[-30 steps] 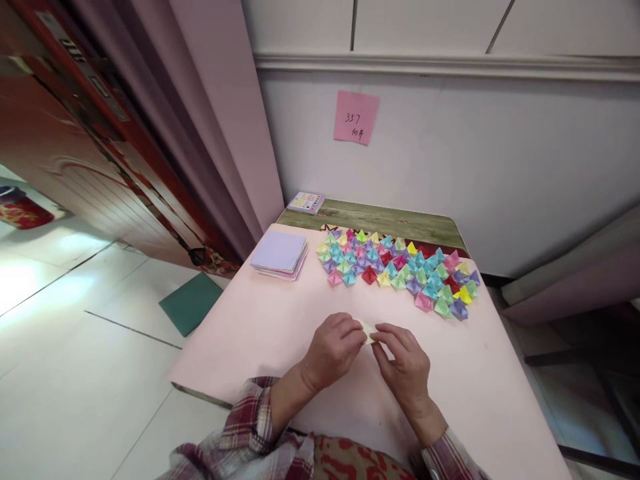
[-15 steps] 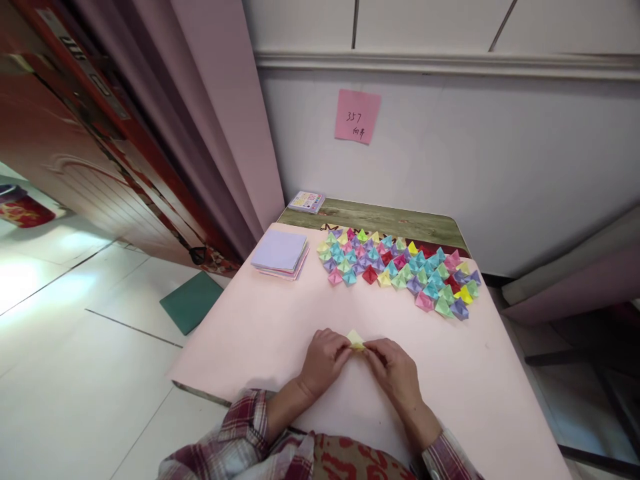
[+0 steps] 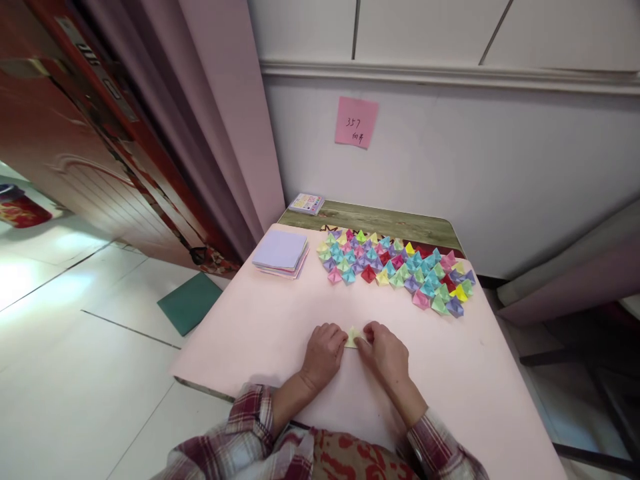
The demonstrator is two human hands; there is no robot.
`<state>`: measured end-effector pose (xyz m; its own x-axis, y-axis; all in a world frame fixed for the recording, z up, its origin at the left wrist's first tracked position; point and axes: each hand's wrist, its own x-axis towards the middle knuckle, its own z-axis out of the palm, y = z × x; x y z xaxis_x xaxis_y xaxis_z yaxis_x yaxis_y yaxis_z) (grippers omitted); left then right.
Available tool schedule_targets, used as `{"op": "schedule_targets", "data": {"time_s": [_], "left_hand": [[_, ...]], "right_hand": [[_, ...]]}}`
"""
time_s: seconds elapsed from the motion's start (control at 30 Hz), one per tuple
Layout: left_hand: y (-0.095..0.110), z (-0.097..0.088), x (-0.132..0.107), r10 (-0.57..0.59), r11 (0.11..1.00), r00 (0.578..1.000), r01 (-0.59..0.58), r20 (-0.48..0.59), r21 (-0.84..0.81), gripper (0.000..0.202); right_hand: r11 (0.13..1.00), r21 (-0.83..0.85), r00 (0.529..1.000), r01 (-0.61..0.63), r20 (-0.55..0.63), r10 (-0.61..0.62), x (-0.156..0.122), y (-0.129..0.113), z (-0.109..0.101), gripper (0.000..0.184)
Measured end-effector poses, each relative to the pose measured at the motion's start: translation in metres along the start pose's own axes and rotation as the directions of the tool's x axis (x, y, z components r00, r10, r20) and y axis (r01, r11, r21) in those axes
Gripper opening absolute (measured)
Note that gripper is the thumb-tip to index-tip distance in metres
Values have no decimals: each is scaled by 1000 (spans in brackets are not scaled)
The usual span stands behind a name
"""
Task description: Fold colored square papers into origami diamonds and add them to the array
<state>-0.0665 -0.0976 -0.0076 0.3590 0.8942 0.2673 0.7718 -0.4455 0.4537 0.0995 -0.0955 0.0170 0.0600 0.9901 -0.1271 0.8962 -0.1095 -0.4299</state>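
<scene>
A small pale yellow folded paper lies on the pink-covered table between my two hands. My left hand is closed at the paper's left end, with its fingertips pinched on the edge. From the other side, my right hand has its thumb on the paper's right part, its other fingers curled just above. Fingertips cover both ends of the paper. Beyond my hands spread several rows of folded paper boats in many colours. A stack of square paper sheets, lilac on top, sits to the left.
A packet rests on the table's wooden back strip. On the wall hangs a pink note. A green sheet lies on the floor to the left, near a red door and a purple curtain.
My right hand has shifted its grip, its fingers lifting a little off the paper's right end while the thumb stays on it. The paper now lies flatter. The view has moved slightly.
</scene>
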Motion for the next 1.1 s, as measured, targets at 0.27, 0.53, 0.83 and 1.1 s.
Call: {"op": "schedule_targets", "data": {"time_s": [0.27,0.53,0.83,1.1], "left_hand": [[-4,0,-6,-38,989,999,33,-33,-143,15],[-5,-3,-18,-103,966,993,84,-65,-246,19],[11,1,-23,-455,667,889,295,-59,-684,38],[50,-4,-21,-440,-36,815,403,376,-915,38]], "right_hand": [[997,-55,990,-60,125,67,18,-10,-5,17],[998,67,1000,-1,0,1,-10,-12,6,14],[602,798,990,7,-92,111,-32,11,31,32],[224,974,997,-36,20,74,-53,8,25,42]]}}
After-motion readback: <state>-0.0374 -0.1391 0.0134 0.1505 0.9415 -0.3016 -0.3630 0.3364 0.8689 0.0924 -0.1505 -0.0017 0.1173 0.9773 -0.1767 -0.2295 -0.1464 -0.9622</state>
